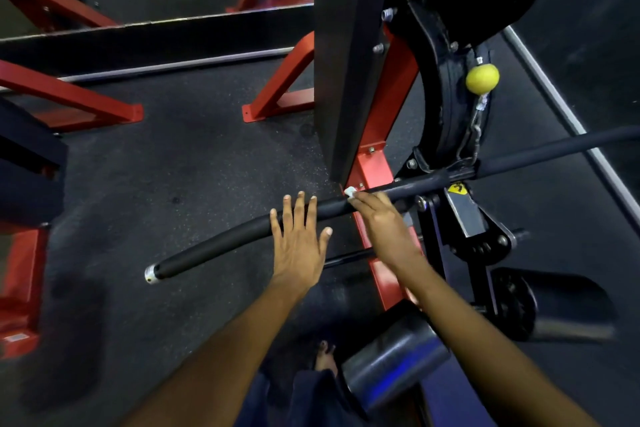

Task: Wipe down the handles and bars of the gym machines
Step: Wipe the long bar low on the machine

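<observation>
Two hands (300,236) (375,215), one bar (221,250), one wipe (350,191)

— What is seen far right, beside the machine's black column?

— A yellow ball (482,78) is hung above a chain (471,135).

— And elsewhere?

— Dark speckled flooring (180,170) is spread throughout; a bare foot (325,355) is seen near the bottom.

- Two hands: the left hand (300,242) laid with straight fingers on the bar, the right hand (378,215) pinching a wipe.
- One long black padded bar (242,239) with a silver end cap.
- One small white wipe (349,191).
- One yellow ball (482,78) on the cable.
- One chain (473,135) below the ball.
- Two padded rollers (391,357), low in view.
- One yellow warning sticker (457,188).
</observation>
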The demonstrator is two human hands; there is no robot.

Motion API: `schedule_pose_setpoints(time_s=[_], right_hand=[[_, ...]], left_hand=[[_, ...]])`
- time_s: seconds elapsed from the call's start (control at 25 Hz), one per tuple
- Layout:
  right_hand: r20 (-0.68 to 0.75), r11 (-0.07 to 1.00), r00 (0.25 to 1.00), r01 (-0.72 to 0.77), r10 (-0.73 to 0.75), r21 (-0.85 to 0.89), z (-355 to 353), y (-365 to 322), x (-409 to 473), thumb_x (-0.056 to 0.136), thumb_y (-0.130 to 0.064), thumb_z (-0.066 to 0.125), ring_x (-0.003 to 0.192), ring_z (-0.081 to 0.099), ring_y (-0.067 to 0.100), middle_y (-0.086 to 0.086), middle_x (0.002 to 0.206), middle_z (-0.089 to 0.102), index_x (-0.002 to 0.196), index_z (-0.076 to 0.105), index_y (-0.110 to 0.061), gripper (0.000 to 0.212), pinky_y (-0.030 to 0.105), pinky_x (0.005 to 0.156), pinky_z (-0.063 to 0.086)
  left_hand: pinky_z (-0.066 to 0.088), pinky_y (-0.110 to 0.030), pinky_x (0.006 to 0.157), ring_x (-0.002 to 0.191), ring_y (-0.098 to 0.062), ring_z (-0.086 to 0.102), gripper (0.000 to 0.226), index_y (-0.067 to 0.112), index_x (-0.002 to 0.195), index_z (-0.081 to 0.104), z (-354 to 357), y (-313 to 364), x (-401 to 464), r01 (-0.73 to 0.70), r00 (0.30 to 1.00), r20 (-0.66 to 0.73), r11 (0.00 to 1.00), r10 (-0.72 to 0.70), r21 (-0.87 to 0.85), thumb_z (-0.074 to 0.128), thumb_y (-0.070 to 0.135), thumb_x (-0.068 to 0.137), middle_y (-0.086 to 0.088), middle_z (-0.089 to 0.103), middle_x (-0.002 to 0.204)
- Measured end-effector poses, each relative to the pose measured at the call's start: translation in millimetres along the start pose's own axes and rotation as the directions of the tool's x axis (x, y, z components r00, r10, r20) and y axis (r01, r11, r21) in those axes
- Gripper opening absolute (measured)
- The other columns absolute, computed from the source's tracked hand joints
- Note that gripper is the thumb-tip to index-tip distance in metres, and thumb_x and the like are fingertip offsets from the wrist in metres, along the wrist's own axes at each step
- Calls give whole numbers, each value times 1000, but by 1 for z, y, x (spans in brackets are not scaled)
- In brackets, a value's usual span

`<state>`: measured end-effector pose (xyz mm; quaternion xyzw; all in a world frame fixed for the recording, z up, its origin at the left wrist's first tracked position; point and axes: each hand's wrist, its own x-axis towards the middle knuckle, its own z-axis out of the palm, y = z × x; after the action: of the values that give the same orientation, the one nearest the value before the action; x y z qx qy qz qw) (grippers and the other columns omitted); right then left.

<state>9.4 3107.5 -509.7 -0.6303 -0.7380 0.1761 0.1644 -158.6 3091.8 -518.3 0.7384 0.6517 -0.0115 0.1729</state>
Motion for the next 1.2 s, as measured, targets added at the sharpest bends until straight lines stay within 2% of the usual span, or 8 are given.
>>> schedule_pose_setpoints(time_s=[0.16,0.24,0.32,0.44,0.68,0.88,1.08,1.2], right_hand=[[-226,917,892,-399,392,15,-69,80,-1,85,7,50,98,58,29,22,99,62,99,65,6,21,21,88,39],[-224,889,860,-448,458,97,-64,74,-6,87,10,48,90,60,7,9,86,60,96,63,-1,20,16,79,40],[-98,920,927,-340,363,196,-28,34,-17,95,-1,44,74,52,-14,-6,80,53,99,58,-12,18,8,75,39],[-19,981,996,-77,82,178,-2,7,-32,97,-8,43,107,53,11,14,114,57,119,59,-4,28,28,98,40],[-234,848,824,-455,516,271,-29,51,11,90,-5,41,106,51,31,15,109,55,111,62,0,30,21,94,36],[11,996,996,85,-86,10,17,-8,10,79,14,51,105,52,31,15,115,59,121,59,1,45,35,96,44],[-192,924,912,-378,362,-55,-36,60,18,80,7,48,97,52,32,20,101,65,102,67,3,30,31,90,39],[-2,977,977,-213,213,13,13,-28,24,82,9,49,103,52,36,23,104,60,103,64,5,26,46,90,45]], left_hand=[[-17,-47,114,148,-26,-14,62,15,154,0,3,2,1,26,1000,-15,1000,-25,17,18,45,103,-7,-5,162],[-18,-47,113,148,-26,-14,62,14,154,1,4,6,2,45,998,-35,999,-44,16,19,45,103,-8,-4,162],[-18,-48,113,148,-27,-12,63,14,154,3,6,8,2,64,997,-49,998,-62,25,21,45,103,-8,-3,162],[-15,-46,115,148,-25,-11,61,15,154,3,7,3,1,36,997,-67,999,-34,27,20,44,102,-6,-2,162],[-9,-41,119,148,-27,-9,64,9,153,4,14,-15,-9,151,976,-155,988,-155,-33,25,41,102,-9,1,162],[-7,-49,117,149,-29,-4,62,11,154,10,14,-23,-10,184,971,-150,982,-189,-44,34,36,102,-7,9,162],[-8,-46,117,149,-24,-6,61,13,154,7,14,-33,-14,170,971,-158,982,-181,-79,34,35,103,-4,5,162],[-6,-43,119,149,-27,-8,65,8,153,5,15,-34,-14,232,955,-157,964,-250,-126,36,35,103,-9,4,162]])
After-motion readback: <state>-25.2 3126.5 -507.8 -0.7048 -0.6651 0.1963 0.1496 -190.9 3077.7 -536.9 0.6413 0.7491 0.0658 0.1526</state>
